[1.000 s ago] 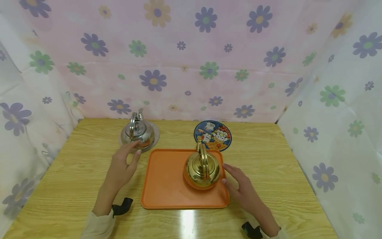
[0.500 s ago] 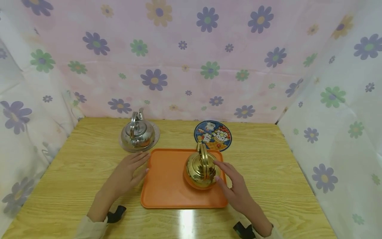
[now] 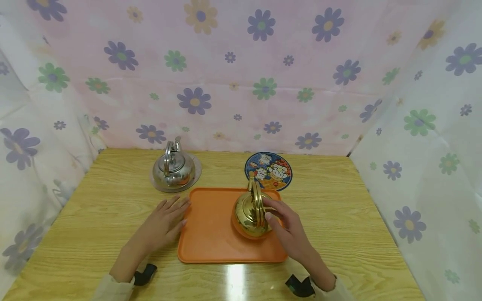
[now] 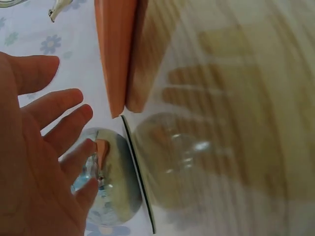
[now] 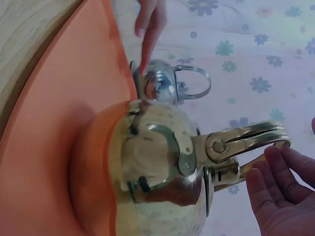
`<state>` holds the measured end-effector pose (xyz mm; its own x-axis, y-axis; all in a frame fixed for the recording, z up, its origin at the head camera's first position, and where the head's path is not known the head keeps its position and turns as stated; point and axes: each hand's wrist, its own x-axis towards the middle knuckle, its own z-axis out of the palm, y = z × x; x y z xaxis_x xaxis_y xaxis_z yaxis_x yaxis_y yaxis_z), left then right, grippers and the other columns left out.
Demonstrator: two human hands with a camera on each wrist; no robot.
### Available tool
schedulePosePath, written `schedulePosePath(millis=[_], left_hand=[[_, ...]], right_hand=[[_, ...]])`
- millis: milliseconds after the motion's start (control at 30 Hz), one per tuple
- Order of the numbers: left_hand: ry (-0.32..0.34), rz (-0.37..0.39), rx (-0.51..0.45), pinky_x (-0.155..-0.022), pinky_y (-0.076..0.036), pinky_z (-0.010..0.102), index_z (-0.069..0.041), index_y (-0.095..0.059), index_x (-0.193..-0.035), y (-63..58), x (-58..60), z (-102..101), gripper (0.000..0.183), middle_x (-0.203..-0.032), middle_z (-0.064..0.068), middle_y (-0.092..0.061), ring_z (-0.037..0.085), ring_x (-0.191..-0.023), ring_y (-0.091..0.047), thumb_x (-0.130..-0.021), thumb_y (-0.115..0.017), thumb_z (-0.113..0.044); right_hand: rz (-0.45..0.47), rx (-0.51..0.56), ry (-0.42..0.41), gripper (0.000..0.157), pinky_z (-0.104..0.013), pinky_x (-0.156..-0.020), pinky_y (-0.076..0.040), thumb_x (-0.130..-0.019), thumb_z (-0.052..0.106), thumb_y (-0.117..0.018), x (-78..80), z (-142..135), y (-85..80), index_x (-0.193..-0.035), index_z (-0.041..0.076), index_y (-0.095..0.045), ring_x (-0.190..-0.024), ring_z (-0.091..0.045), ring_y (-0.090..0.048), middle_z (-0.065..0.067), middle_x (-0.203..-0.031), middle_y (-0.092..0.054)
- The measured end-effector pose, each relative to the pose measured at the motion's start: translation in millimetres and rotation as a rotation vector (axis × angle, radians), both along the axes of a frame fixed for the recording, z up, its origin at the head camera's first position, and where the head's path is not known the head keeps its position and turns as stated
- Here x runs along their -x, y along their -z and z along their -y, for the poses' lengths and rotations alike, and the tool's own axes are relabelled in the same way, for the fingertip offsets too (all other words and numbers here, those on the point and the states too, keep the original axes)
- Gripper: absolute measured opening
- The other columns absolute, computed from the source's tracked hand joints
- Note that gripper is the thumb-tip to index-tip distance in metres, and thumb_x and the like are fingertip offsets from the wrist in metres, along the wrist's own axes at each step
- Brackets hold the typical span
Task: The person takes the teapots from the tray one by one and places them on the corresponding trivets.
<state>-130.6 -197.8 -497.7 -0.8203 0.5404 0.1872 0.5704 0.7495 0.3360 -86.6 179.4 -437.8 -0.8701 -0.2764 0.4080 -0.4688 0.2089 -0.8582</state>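
Note:
A gold kettle (image 3: 250, 213) stands upright on the right half of an orange tray (image 3: 211, 251), its handle raised and its spout toward the back. My right hand (image 3: 288, 228) is beside it, with fingertips right at the handle (image 5: 258, 135) and the thumb apart from the fingers in the head view. My left hand (image 3: 160, 228) lies with fingers spread at the tray's left edge and holds nothing. In the left wrist view, those fingers (image 4: 64, 123) are loosely extended and overlap a silver kettle (image 4: 118, 182). Part of the gold kettle is hidden behind my right hand.
The silver kettle stands on a round pale mat (image 3: 197, 167) at the back left. Behind the tray lies a round blue mat with cartoon figures (image 3: 278, 169), partly overlapped by the gold spout. Floral curtains (image 3: 226, 75) enclose the wooden table (image 3: 324, 188) at the back and sides.
My right hand has moved left from the tray's right edge to the gold kettle's handle. My left hand has come down from near the silver kettle to the tray's left edge.

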Motion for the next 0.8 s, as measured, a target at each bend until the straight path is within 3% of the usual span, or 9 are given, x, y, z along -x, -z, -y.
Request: schedulePosePath(millis=[133, 233, 500, 800], left_hand=[[0.001, 0.048, -0.003, -0.116, -0.023, 0.069, -0.002, -0.051, -0.148, 1.8, -2.2, 0, 0.050, -0.156, 0.015, -0.047, 0.046, -0.147, -0.033, -0.103, -0.059, -0.022], [-0.004, 0.090, -0.014, -0.117, -0.021, 0.069, -0.003, -0.050, -0.150, 2.5, -3.0, 1, 0.050, -0.157, 0.014, -0.045, 0.046, -0.149, -0.031, -0.105, -0.057, -0.023], [-0.012, 0.141, -0.026, -0.117, -0.018, 0.070, -0.003, -0.049, -0.150, 6.7, -0.1, 5, 0.052, -0.160, 0.014, -0.041, 0.045, -0.150, -0.028, -0.106, -0.055, -0.029], [0.001, 0.196, -0.083, -0.119, -0.014, 0.069, -0.002, -0.043, -0.154, 13.4, 1.8, 4, 0.057, -0.164, 0.015, -0.034, 0.047, -0.152, -0.022, -0.106, -0.055, -0.030]], right_hand=[[0.098, 0.099, -0.030, 0.036, -0.019, -0.100, -0.050, -0.105, -0.003, -0.047, 2.1, 5, -4.8, -0.139, -0.011, -0.054, -0.124, -0.002, -0.058, -0.032, -0.138, -0.056], [0.194, 0.138, -0.037, 0.038, -0.019, -0.100, -0.050, -0.107, 0.003, -0.046, 5.0, 7, -8.8, -0.140, -0.014, -0.052, -0.125, 0.000, -0.057, -0.033, -0.141, -0.054], [0.446, 0.252, -0.083, 0.047, -0.028, -0.096, -0.055, -0.110, 0.019, -0.047, 14.6, 15, -16.8, -0.143, -0.013, -0.049, -0.110, -0.014, -0.070, -0.034, -0.126, -0.064], [0.598, 0.365, -0.001, 0.041, -0.027, -0.080, -0.060, -0.105, 0.012, -0.056, 21.9, 26, -22.4, -0.135, -0.016, -0.055, -0.088, -0.012, -0.073, -0.006, -0.104, -0.075]])
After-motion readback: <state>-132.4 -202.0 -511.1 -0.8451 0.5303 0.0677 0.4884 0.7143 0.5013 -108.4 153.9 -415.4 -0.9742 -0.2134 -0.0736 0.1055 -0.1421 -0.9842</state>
